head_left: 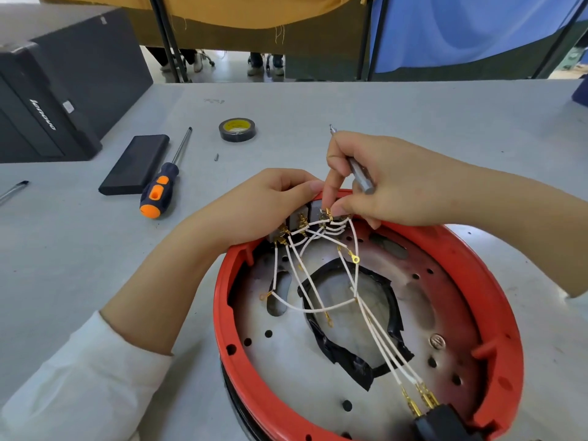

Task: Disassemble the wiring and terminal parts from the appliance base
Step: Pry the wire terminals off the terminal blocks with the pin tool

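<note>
The round red appliance base (496,275) lies upside down in front of me, showing its metal plate. White wires (310,291) with brass terminals fan out from grey switch blocks (299,218) at the far rim to a black plug socket (445,424) at the near rim. My left hand (267,202) grips the far rim by the switch blocks. In my right hand (391,183) is a thin metal screwdriver bit (359,176), while its thumb and forefinger pinch a brass terminal (327,214) at the blocks.
An orange-and-blue screwdriver (165,183), a flat black case (136,163), a roll of black tape (237,129) and a small loose screw (216,157) lie on the grey table. A black computer tower (60,90) stands at the far left. A pen (12,190) lies at the left edge.
</note>
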Action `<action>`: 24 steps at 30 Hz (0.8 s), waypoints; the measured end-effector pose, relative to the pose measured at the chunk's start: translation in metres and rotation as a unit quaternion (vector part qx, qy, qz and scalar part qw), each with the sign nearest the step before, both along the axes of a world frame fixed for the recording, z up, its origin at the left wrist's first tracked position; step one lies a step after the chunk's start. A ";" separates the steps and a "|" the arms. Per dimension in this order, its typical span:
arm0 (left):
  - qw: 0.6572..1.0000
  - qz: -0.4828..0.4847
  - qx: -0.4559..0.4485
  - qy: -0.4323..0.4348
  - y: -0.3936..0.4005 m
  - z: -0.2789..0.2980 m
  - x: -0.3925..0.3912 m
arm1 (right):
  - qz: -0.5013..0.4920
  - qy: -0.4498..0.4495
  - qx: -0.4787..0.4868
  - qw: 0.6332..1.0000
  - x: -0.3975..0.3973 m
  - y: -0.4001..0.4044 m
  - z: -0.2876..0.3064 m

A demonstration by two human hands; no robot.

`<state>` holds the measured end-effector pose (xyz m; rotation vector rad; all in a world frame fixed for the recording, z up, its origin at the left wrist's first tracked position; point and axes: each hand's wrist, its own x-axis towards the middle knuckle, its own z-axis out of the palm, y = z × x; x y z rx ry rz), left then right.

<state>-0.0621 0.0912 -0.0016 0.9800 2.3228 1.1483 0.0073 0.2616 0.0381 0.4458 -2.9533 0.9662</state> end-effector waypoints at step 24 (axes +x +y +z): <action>0.998 -0.039 0.019 -0.049 0.006 -0.004 -0.008 | -0.011 -0.001 0.154 0.988 0.004 -0.005 0.009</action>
